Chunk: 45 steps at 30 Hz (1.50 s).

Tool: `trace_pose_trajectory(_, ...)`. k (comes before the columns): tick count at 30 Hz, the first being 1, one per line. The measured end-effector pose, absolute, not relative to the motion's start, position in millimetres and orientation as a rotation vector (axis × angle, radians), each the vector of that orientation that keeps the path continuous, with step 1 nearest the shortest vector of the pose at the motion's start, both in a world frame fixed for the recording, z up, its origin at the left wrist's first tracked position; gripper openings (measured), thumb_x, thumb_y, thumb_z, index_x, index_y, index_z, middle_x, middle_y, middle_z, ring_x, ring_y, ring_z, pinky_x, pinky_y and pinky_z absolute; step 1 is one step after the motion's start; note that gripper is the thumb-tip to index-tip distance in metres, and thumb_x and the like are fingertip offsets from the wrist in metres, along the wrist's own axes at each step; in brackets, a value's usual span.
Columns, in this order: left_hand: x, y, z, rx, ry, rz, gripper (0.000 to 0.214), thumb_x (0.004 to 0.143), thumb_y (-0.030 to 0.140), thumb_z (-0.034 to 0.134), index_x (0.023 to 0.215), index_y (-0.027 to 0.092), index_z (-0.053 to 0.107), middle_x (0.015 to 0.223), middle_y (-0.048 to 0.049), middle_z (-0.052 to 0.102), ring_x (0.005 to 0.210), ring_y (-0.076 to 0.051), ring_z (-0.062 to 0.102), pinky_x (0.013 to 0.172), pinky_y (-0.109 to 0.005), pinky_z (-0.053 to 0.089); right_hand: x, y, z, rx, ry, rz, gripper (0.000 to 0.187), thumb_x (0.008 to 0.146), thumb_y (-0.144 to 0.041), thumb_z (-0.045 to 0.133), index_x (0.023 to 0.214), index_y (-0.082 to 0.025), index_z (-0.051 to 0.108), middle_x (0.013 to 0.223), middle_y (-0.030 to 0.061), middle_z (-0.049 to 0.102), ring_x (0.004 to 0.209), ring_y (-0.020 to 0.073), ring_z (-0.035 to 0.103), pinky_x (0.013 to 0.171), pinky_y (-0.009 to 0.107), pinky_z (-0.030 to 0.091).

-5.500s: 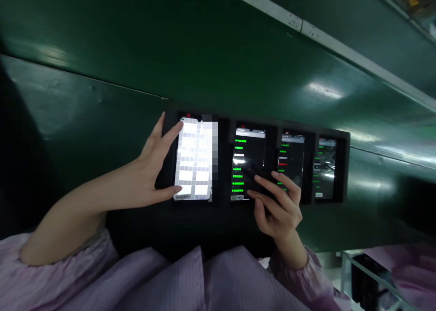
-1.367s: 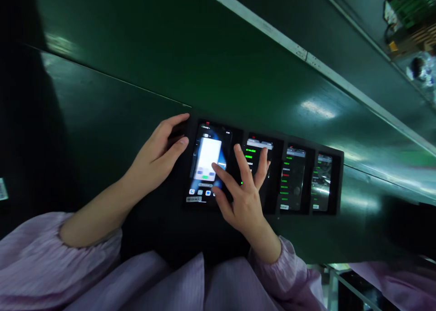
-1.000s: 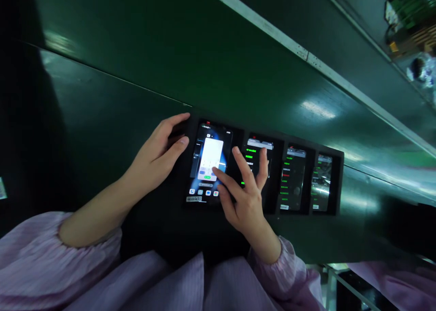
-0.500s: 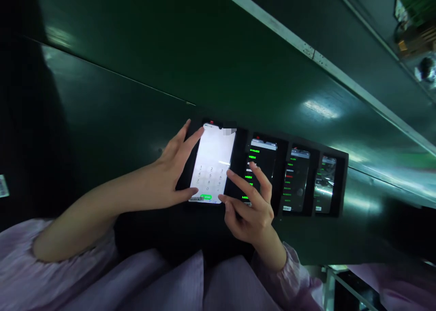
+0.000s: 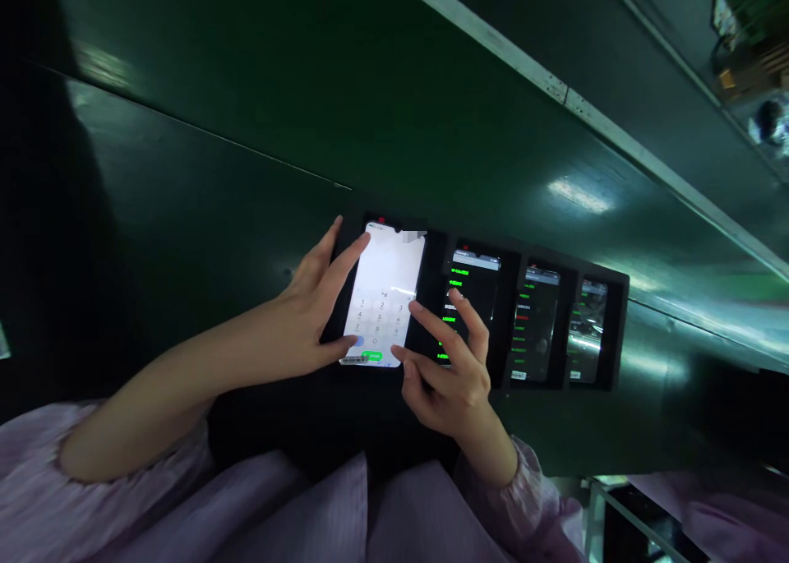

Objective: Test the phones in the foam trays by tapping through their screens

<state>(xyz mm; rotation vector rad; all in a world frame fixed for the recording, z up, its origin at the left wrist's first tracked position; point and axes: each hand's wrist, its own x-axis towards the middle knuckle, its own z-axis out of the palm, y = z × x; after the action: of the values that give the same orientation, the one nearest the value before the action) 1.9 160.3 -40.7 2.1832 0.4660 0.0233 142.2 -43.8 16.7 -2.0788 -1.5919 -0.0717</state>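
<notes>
A lit smartphone [image 5: 387, 271] with a white dial pad on its screen lies in the leftmost slot of a dark tray [image 5: 621, 325]. My left hand [image 5: 305, 320] is spread along its left side, thumb on the lower left of the keypad and a finger near the upper left corner. My right hand [image 5: 459, 374] has its fingers apart, with fingertips at the right edge of the keypad. Partly behind the right hand is a second phone [image 5: 477, 288] with green lines of text on a dark screen. Neither hand grips anything.
A third phone [image 5: 535, 325] and a fourth phone [image 5: 587, 333] with dark text screens sit further right in the tray. The tray rests on a green work surface [image 5: 259, 94], crossed by a pale metal strip [image 5: 493, 41]. Blurred items [image 5: 755, 62] lie at the far upper right.
Symbols resembling "*#" now show above the dial pad, and a key under my left thumb is highlighted. My left thumb and right fingertips have shifted slightly; the tray stays put.
</notes>
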Motion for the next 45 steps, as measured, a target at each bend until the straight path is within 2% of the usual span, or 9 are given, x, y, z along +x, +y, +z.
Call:
trace_pose_trajectory(4, 4, 162, -37, 2.166, 0.462, 0.037, 0.110, 0.085, 0.054, 0.072, 0.165, 0.043, -0.003, 0.178, -0.0080, 0.000, 0.164, -0.043, 0.009, 0.125, -0.072, 0.037, 144, -44, 18, -2.076, -1.603, -0.069, 0.020, 0.094, -0.016, 0.063, 0.093, -0.025, 0.081, 0.139, 0.0038, 0.071, 0.154, 0.0345, 0.042, 0.119, 0.054, 0.050)
trace_pose_trajectory(10, 7, 161, -36, 2.168, 0.495, 0.099, 0.096, 0.091, 0.059, 0.059, 0.166, 0.044, 0.001, 0.178, -0.0058, 0.009, 0.165, -0.038, 0.011, 0.130, -0.073, 0.025, 145, -45, 18, -2.165, -1.728, 0.048, 0.032, 0.093, -0.018, 0.068, 0.121, -0.031, 0.077, 0.157, 0.0030, 0.057, 0.164, 0.0352, 0.018, 0.125, 0.060, 0.039)
trace_pose_trajectory(17, 5, 163, -38, 2.132, 0.459, 0.099, 0.096, 0.090, 0.067, 0.059, 0.165, 0.045, 0.002, 0.178, -0.0046, 0.010, 0.165, -0.036, 0.012, 0.128, -0.070, 0.033, 145, -47, 15, -2.049, -1.562, -0.121, 0.021, 0.088, -0.015, 0.064, 0.095, -0.027, 0.080, 0.140, 0.0009, 0.070, 0.154, 0.0364, 0.041, 0.117, 0.057, 0.050)
trace_pose_trajectory(21, 4, 164, -37, 2.159, 0.463, 0.049, 0.106, 0.085, 0.063, 0.069, 0.165, 0.047, 0.001, 0.178, -0.0035, 0.000, 0.165, -0.043, 0.007, 0.123, -0.075, 0.036, 145, -44, 16, -2.050, -1.576, -0.099, 0.022, 0.089, -0.013, 0.061, 0.091, -0.025, 0.080, 0.136, 0.0033, 0.073, 0.152, 0.0342, 0.045, 0.115, 0.056, 0.053)
trace_pose_trajectory(27, 3, 161, -38, 2.105, 0.478, 0.061, 0.108, 0.081, 0.058, 0.074, 0.163, 0.053, 0.004, 0.178, 0.0008, -0.002, 0.164, -0.045, 0.013, 0.116, -0.067, 0.051, 144, -42, 17, -2.052, -1.585, -0.096, 0.023, 0.091, -0.013, 0.059, 0.090, -0.024, 0.080, 0.133, 0.0034, 0.074, 0.149, 0.0340, 0.048, 0.115, 0.054, 0.054)
trace_pose_trajectory(30, 3, 163, -32, 2.119, 0.473, 0.029, 0.105, 0.085, 0.060, 0.071, 0.164, 0.051, 0.002, 0.178, -0.0024, -0.002, 0.164, -0.044, 0.011, 0.118, -0.069, 0.047, 145, -44, 17, -2.011, -1.536, -0.135, 0.026, 0.092, -0.014, 0.057, 0.093, -0.024, 0.081, 0.130, 0.0032, 0.075, 0.145, 0.0328, 0.052, 0.112, 0.052, 0.056)
trace_pose_trajectory(34, 3, 168, -27, 2.126, 0.446, 0.001, 0.102, 0.087, 0.081, 0.054, 0.164, 0.047, -0.003, 0.178, -0.0057, 0.003, 0.165, -0.042, 0.009, 0.123, -0.077, 0.030, 147, -46, 15, -1.995, -1.472, -0.155, 0.028, 0.092, -0.014, 0.056, 0.094, -0.024, 0.082, 0.129, 0.0043, 0.074, 0.142, 0.0335, 0.056, 0.107, 0.052, 0.058)
trace_pose_trajectory(38, 4, 169, -33, 2.098, 0.425, 0.087, 0.100, 0.085, 0.089, 0.045, 0.165, 0.047, 0.002, 0.178, -0.0021, 0.007, 0.165, -0.039, 0.010, 0.121, -0.070, 0.042, 147, -46, 15, -1.993, -1.461, -0.129, 0.027, 0.095, -0.014, 0.056, 0.096, -0.022, 0.081, 0.130, 0.0062, 0.074, 0.142, 0.0339, 0.056, 0.106, 0.052, 0.058)
trace_pose_trajectory(45, 15, 170, -35, 1.865, 0.574, 0.209, 0.093, 0.087, 0.073, 0.062, 0.163, 0.043, 0.019, 0.171, -0.0017, 0.030, 0.151, -0.030, 0.044, 0.129, -0.060, 0.039, 147, -45, 14, -2.078, -1.447, -0.160, 0.025, 0.100, -0.017, 0.054, 0.107, -0.021, 0.078, 0.138, 0.0087, 0.068, 0.147, 0.0343, 0.049, 0.113, 0.054, 0.053)
